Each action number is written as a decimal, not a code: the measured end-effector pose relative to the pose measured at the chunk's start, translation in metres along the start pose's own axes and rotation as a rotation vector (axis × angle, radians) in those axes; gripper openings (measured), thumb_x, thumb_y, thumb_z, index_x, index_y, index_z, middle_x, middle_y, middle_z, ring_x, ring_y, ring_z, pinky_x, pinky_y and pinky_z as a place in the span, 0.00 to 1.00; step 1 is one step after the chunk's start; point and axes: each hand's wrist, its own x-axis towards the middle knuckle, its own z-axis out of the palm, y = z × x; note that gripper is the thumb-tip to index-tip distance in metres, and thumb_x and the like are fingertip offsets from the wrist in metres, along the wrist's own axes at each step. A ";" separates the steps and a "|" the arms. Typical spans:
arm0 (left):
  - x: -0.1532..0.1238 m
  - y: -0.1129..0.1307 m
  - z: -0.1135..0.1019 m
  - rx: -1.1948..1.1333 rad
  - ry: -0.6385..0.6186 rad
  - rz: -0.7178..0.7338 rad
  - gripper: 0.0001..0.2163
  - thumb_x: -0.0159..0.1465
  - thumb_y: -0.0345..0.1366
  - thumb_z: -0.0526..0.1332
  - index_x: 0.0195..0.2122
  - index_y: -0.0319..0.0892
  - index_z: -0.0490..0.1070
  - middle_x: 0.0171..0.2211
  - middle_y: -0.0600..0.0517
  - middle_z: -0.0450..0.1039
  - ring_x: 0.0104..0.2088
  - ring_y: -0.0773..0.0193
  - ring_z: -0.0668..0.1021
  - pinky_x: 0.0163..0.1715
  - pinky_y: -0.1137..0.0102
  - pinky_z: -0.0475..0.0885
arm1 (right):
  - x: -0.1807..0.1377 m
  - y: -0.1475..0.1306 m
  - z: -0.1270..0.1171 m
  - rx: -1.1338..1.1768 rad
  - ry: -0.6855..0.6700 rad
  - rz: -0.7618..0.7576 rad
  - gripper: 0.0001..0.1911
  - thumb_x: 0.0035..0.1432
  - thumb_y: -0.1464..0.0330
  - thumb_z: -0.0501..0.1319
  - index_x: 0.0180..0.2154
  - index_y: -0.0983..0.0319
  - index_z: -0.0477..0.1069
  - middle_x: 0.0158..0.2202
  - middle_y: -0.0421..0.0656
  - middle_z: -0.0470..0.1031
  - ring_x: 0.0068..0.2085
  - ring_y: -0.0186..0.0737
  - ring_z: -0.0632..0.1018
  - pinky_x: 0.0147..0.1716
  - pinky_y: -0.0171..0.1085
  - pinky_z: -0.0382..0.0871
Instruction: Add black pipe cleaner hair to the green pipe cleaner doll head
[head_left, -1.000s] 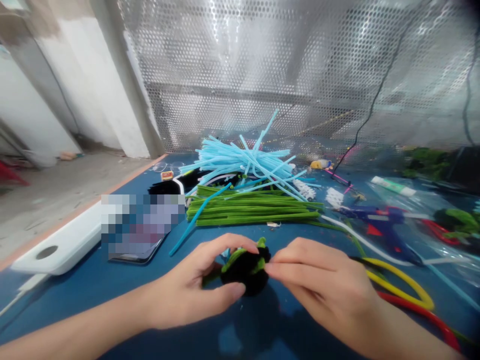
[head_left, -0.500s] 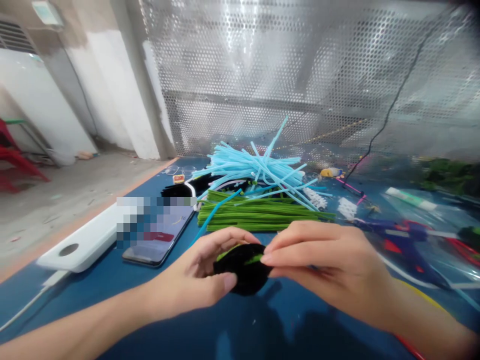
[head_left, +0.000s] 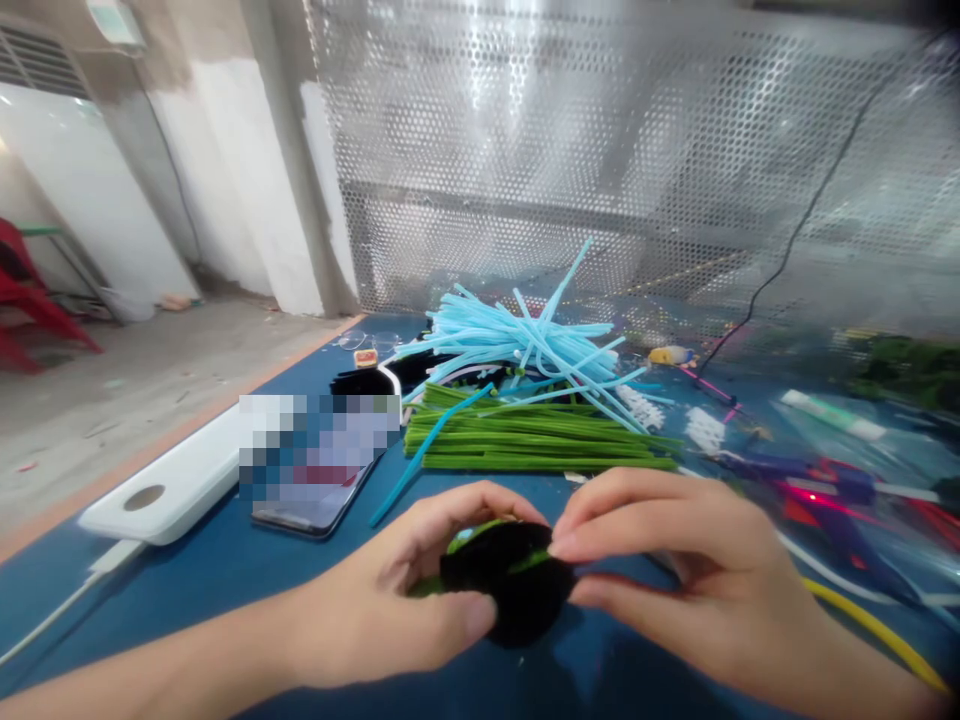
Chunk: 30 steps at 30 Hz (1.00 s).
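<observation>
A rounded, black fuzzy piece (head_left: 517, 595) with a green strip across it is held over the blue table. My left hand (head_left: 442, 585) is wrapped round its left side, the thumb pressed on the near face. At its right edge, my right hand (head_left: 652, 560) grips with the fingertips by the end of the green strip and the thumb just below. Behind the hands lies a bundle of green pipe cleaners (head_left: 540, 440). A heap of light blue pipe cleaners (head_left: 517, 335) rests beyond it. One darker blue pipe cleaner (head_left: 431, 450) slants across the green bundle's left end.
A phone (head_left: 315, 490) and a white power bank (head_left: 172, 485) with a cable lie on the left. On the right are a purple glue gun (head_left: 832, 490) with a red light, a yellow cable (head_left: 877, 625) and a glue tube (head_left: 832, 414). A perforated metal panel (head_left: 525, 150) stands behind.
Both hands and the black piece sit slightly lower and further right in view. My right thumb has spread away from its fingers. A red light now shows on the glue gun.
</observation>
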 end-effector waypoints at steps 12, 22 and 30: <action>-0.005 0.000 0.003 -0.034 0.046 -0.085 0.21 0.60 0.43 0.62 0.53 0.47 0.62 0.49 0.47 0.63 0.48 0.52 0.68 0.44 0.64 0.66 | -0.003 -0.001 0.004 -0.128 0.035 0.026 0.12 0.56 0.78 0.62 0.38 0.57 0.78 0.34 0.39 0.74 0.29 0.26 0.76 0.27 0.24 0.71; -0.007 0.002 0.004 0.003 -0.001 -0.066 0.20 0.59 0.43 0.61 0.51 0.46 0.62 0.45 0.48 0.64 0.44 0.55 0.68 0.39 0.68 0.65 | 0.002 -0.003 0.014 0.074 0.114 0.221 0.09 0.50 0.77 0.66 0.31 0.56 0.79 0.30 0.38 0.73 0.29 0.30 0.76 0.26 0.26 0.71; -0.005 0.005 0.005 0.073 -0.039 -0.082 0.20 0.58 0.41 0.59 0.51 0.45 0.59 0.40 0.50 0.60 0.37 0.60 0.64 0.34 0.68 0.61 | 0.000 -0.003 0.018 0.080 0.142 0.298 0.09 0.49 0.75 0.67 0.29 0.54 0.80 0.29 0.38 0.70 0.29 0.30 0.74 0.27 0.27 0.70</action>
